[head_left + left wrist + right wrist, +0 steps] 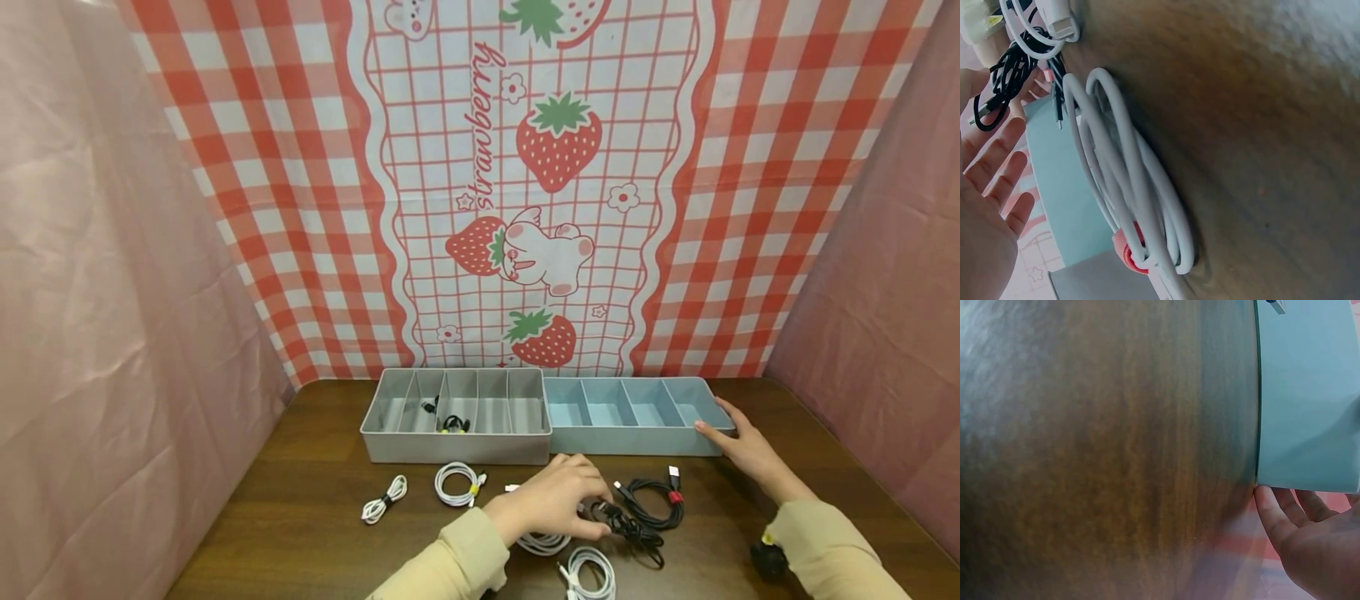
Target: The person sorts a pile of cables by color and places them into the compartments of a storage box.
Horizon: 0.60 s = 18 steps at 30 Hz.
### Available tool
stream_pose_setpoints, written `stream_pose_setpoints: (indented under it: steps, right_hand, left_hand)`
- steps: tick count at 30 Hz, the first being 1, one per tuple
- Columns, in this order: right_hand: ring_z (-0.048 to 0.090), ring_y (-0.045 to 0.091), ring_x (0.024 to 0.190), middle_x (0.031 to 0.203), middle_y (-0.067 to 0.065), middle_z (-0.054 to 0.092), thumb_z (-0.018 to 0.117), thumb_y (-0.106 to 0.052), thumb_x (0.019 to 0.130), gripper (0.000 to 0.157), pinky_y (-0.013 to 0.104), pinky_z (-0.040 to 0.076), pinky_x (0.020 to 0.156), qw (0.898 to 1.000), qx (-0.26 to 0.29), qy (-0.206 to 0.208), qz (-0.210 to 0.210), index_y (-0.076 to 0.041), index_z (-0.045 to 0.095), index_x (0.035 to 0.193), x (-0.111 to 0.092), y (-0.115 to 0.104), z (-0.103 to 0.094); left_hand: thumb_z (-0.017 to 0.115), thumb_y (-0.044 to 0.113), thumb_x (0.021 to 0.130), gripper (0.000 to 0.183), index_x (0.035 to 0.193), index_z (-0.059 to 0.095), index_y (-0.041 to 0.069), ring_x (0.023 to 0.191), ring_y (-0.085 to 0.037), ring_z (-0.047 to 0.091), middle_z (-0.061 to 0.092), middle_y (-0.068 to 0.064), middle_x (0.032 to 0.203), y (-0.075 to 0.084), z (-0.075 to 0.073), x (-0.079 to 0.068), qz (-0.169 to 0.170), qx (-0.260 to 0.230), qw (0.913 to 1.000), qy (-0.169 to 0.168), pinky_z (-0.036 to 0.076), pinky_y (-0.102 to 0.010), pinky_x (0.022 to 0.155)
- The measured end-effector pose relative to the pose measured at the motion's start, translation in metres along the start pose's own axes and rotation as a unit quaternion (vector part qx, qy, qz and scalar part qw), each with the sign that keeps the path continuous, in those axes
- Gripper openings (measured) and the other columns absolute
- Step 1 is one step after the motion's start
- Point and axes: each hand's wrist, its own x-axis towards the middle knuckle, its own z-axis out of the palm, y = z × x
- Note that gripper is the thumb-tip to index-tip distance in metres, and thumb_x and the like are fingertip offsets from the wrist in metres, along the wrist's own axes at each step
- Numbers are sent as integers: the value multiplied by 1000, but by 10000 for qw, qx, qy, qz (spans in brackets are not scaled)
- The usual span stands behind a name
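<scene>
My left hand [555,496] is over the front middle of the table, thumb and index finger pinching a bundled black cable [637,535]. In the left wrist view, the black cable [1013,78] sits between those two digits while the other fingers spread loosely. Below this hand is a coiled white cable [543,544] with a red tie, partly hidden in the head view. At the right end of the light blue divided box [637,440], my right hand [753,454] touches the end wall with extended fingers, its thumb by the front corner.
Left of the blue box stands a grey divided box [457,447] with small black cables [453,423] inside. Nearby lie a black cable with a red tie [651,504] and several white cables, including one with a yellow tie [455,486]. A patterned cloth [555,250] hangs behind.
</scene>
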Motion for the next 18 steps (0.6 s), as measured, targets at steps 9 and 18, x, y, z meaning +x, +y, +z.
stream_pose_setpoints:
  steps: [9, 18]
  right_hand:
    - [15, 60, 127, 144, 43, 4, 47, -53, 94, 92, 71, 21, 97, 10000, -55, 27, -67, -2, -7, 149, 0, 0, 0]
    - [25, 57, 124, 144, 43, 7, 46, -52, 94, 92, 64, 35, 93, 10000, 3, 29, -55, -1, -6, 149, 0, 0, 1]
  left_hand:
    - [64, 48, 85, 29, 107, 65, 29, 106, -1, 45, 60, 18, 106, 2, -6, 0, 40, -32, 9999, 157, 32, -16, 87]
    - [66, 44, 83, 27, 105, 66, 28, 106, -2, 46, 61, 17, 106, 3, -11, 0, 47, -26, 9996, 267, 32, -17, 87]
